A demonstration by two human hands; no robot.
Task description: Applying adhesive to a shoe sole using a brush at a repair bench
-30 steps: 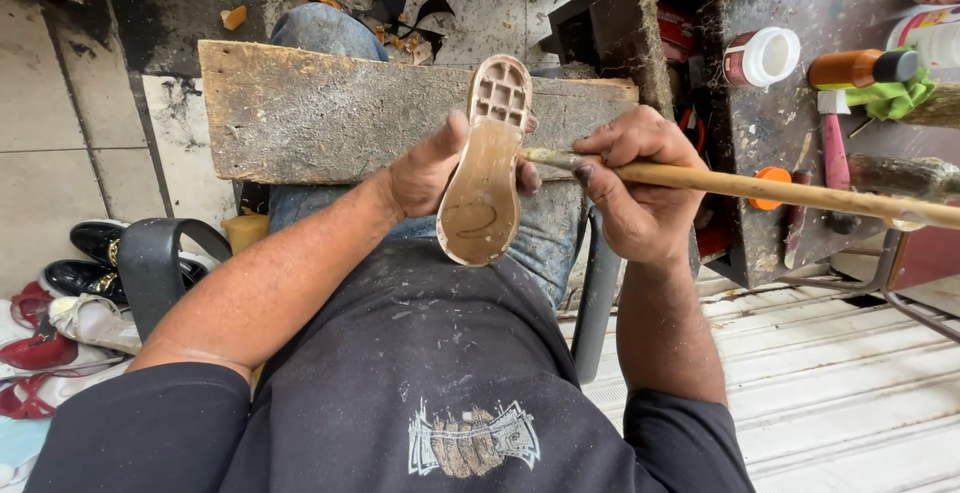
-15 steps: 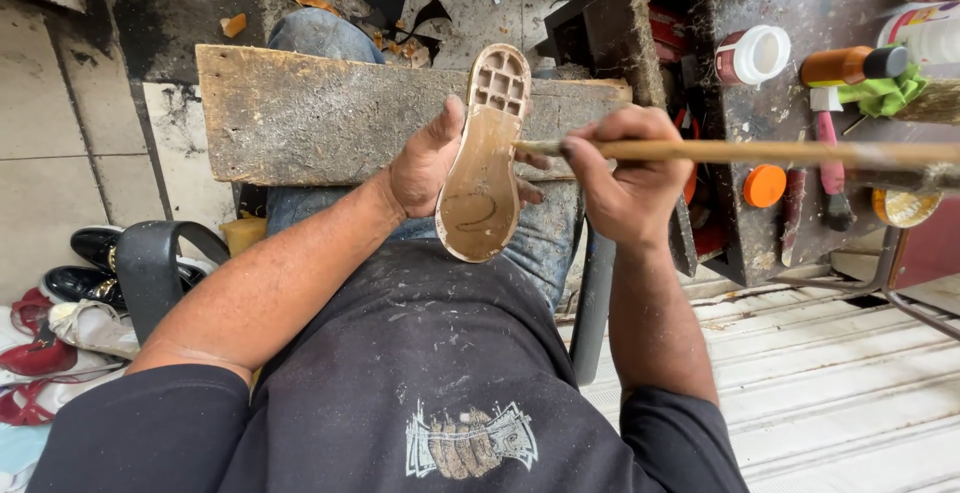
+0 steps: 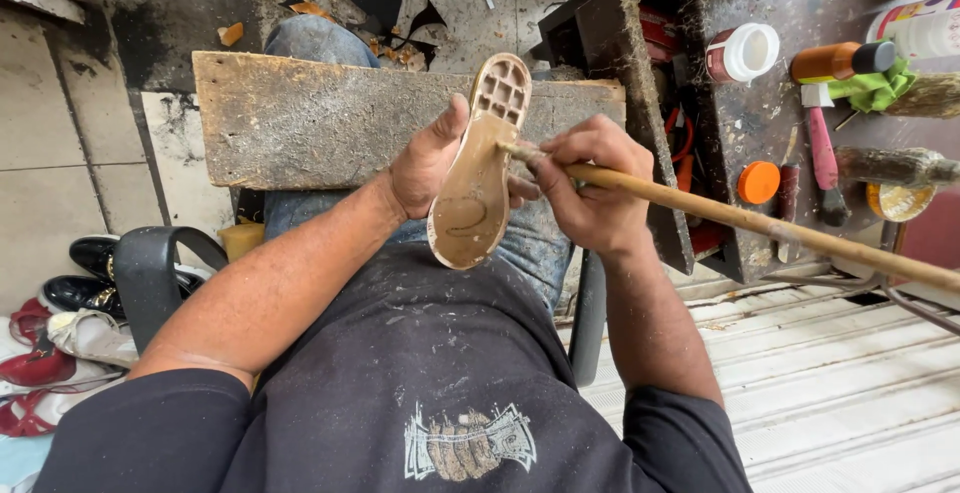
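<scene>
My left hand [image 3: 428,160] grips a tan shoe sole [image 3: 478,175] from its left side, holding it upright over my lap with the gridded heel end up. My right hand [image 3: 590,185] is closed around a long wooden stick [image 3: 770,226] near its tip. The tip touches the sole's right edge about midway up. The stick's far end runs out of view to the lower right. Behind both hands a worn wooden board [image 3: 330,118] lies across my knees.
A dark, dirty bench [image 3: 760,123] at right carries a white open jar [image 3: 744,52], an orange lid [image 3: 758,182], an orange bottle [image 3: 840,61], a pink-handled tool [image 3: 822,153] and brushes. Several shoes [image 3: 60,323] lie on the floor at left beside a black strap [image 3: 150,273].
The stick has swung so its far end now points lower right instead of straight right. Its tip has stayed at the sole's edge. The sole sits slightly more upright.
</scene>
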